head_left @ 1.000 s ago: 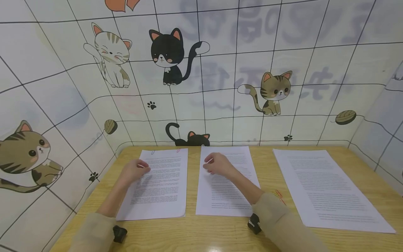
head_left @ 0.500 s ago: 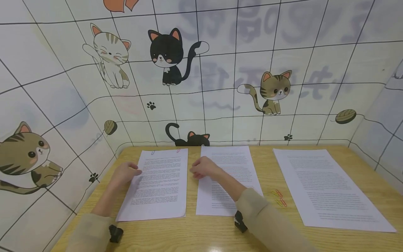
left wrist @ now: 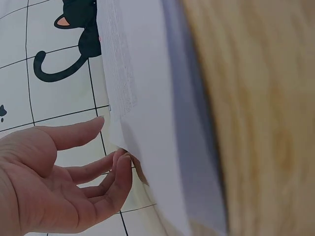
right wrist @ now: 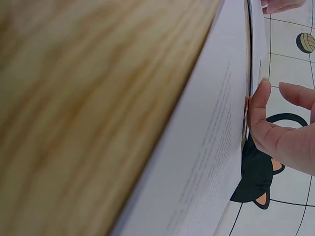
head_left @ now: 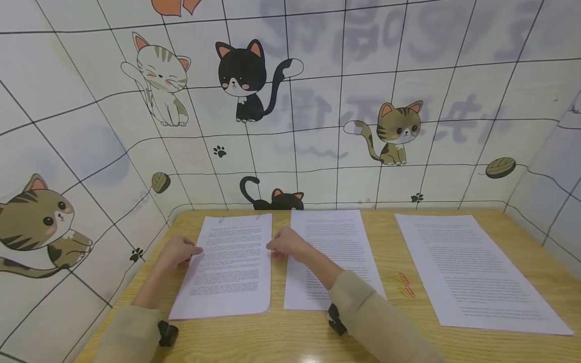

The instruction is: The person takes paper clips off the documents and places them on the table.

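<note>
On the left of the table lies a stack of printed paper point(head_left: 231, 262) with a dark paper clip point(head_left: 221, 220) and a red paper clip point(head_left: 258, 217) on its top edge. My left hand point(head_left: 177, 252) is at its left edge, thumb over the margin; the left wrist view shows thumb and fingers apart with the fingertips point(left wrist: 125, 160) right at the paper's edge. Reaching across the middle stack of printed paper point(head_left: 333, 262), my right hand point(head_left: 288, 243) has its fingertips at the left stack's right edge. In the right wrist view its thumb and forefinger stand apart, nothing between them.
A third stack of printed paper point(head_left: 476, 272) lies slanted on the right of the wooden table point(head_left: 254, 338). Several red and yellow paper clips point(head_left: 405, 285) lie between it and the middle stack. A cat-patterned wall covering point(head_left: 317, 116) rises behind the table.
My right hand has moved left from over the middle stack to the left stack's right edge. My left hand has drawn back left and slightly down to the left edge.
</note>
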Demonstrator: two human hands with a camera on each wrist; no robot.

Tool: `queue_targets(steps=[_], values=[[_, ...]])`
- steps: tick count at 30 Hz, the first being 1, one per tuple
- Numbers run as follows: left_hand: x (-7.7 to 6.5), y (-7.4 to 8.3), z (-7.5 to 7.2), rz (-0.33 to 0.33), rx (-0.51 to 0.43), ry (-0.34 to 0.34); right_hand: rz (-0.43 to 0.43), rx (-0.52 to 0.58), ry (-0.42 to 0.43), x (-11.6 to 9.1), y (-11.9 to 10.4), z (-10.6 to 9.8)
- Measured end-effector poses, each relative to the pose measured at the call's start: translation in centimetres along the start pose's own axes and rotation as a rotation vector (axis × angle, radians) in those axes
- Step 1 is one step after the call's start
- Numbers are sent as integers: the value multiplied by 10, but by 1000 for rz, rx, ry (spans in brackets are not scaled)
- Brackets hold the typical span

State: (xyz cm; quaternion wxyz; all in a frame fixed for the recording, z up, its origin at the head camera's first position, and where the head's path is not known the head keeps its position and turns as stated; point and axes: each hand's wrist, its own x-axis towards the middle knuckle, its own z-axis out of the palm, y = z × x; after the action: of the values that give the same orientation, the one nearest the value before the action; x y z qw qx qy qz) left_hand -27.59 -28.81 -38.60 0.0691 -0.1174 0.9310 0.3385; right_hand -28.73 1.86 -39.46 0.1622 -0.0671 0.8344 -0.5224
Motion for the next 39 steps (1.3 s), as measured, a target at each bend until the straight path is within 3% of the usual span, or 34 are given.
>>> queue_targets(steps=[10, 23, 27, 34, 39], values=[[4, -7, 3, 9, -78, -40, 31, 26, -16, 1, 2, 0], [2, -13, 0, 72, -67, -38, 38, 50, -35, -1, 2, -3], [1, -14, -3, 74, -113, -51, 45, 68, -38, -2, 1, -5], [-6, -7, -9, 76, -286, -98, 47, 111, -12, -2, 3, -11], [-10, -1, -12, 92, -303, -108, 22, 126, -67, -2, 5, -15]])
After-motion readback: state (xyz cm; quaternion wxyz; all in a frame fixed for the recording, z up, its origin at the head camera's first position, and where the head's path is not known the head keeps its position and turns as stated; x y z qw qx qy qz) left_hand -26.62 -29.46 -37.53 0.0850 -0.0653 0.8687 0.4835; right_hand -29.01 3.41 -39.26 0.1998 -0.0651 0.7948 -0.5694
